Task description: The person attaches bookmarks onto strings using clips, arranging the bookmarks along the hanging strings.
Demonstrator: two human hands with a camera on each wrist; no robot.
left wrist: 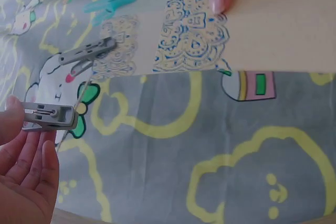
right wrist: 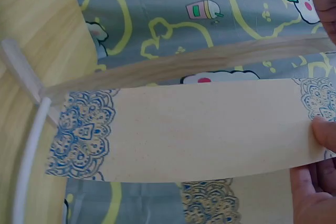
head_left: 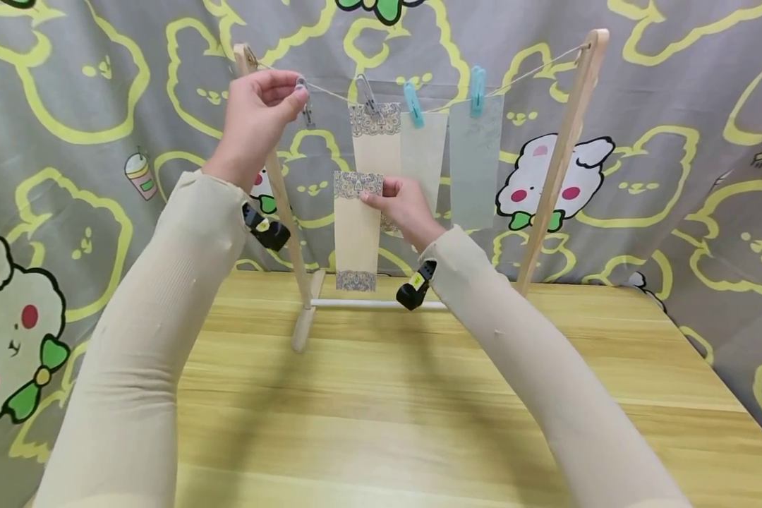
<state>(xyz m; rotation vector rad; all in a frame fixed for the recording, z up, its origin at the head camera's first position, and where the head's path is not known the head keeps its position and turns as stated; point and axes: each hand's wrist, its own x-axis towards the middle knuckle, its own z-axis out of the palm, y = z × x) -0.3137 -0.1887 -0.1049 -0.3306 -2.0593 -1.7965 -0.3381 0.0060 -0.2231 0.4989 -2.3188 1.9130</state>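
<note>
High on the left, my left hand [head_left: 257, 106] pinches a grey clothespin [head_left: 308, 113] between thumb and fingers, beside the string [head_left: 331, 93]. In the left wrist view the thumb presses the end of this clothespin [left wrist: 50, 115]. Lower and to the right, my right hand [head_left: 409, 208] holds a cream paper strip [head_left: 357, 236] by its upper right edge, thumb in front. Blue ornament covers both ends of the strip, which hangs upright. Behind it a matching strip [head_left: 377, 152] hangs from the string under another grey clothespin [head_left: 368, 97].
Two pale paper sheets [head_left: 428, 144] hang further right under blue clothespins [head_left: 413, 106]. The string spans two wooden posts [head_left: 565, 155], with a white rod [head_left: 355, 303] low between them. The frame stands on a wooden table [head_left: 381, 409], before a patterned grey curtain [head_left: 673, 85].
</note>
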